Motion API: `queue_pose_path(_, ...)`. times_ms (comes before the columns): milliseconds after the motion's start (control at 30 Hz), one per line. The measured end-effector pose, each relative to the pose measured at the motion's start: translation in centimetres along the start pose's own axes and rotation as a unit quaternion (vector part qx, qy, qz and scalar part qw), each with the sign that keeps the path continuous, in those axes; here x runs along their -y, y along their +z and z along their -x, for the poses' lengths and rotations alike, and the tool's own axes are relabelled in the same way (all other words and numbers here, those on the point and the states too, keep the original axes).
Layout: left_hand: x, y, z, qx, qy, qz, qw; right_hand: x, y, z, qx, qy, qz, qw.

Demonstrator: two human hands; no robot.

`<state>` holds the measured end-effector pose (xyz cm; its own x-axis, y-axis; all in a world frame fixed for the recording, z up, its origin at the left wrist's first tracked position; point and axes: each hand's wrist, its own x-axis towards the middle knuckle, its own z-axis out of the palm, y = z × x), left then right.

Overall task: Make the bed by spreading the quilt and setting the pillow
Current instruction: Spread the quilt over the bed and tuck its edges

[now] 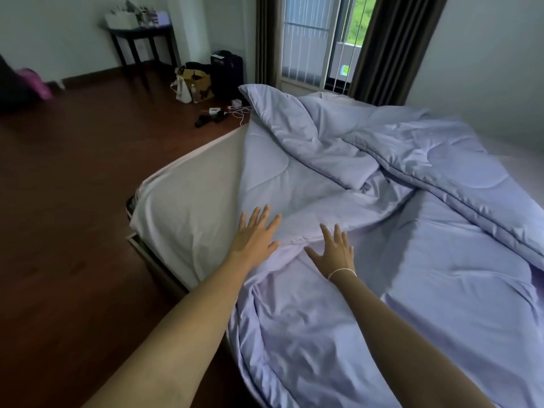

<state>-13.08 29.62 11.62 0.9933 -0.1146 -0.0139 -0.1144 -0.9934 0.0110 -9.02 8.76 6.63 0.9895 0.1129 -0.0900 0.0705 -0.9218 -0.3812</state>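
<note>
Quilt (382, 231) flat under both open hands' splayed fingers (259, 219).

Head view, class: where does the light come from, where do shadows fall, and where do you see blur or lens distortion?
Head view: daylight enters through the window at the back; the right hand and its forearm look darker than the left hand; soft shadows sit in the quilt folds; the pink thing at the left edge is smeared; the curtains lean, as a wide lens makes them.
</note>
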Motion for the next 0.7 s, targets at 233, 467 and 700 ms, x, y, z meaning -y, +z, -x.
queue_pose_path(233,6.1,4.7,-7.0,0.001,0.031,0.07,0.997,2.0,2.3,-10.8,-0.011,0.132,-0.109,0.985)
queue_pose_path(467,16.5,10.1,-11.4,0.063,0.08,0.055,0.993,1.9,7.0,-20.3,0.051,0.256,-0.123,0.957)
queue_pose_path(700,28.0,10.9,-13.1,0.028,0.04,0.081,0.996,6.9,13.1,-22.9,0.076,0.226,-0.046,0.97)
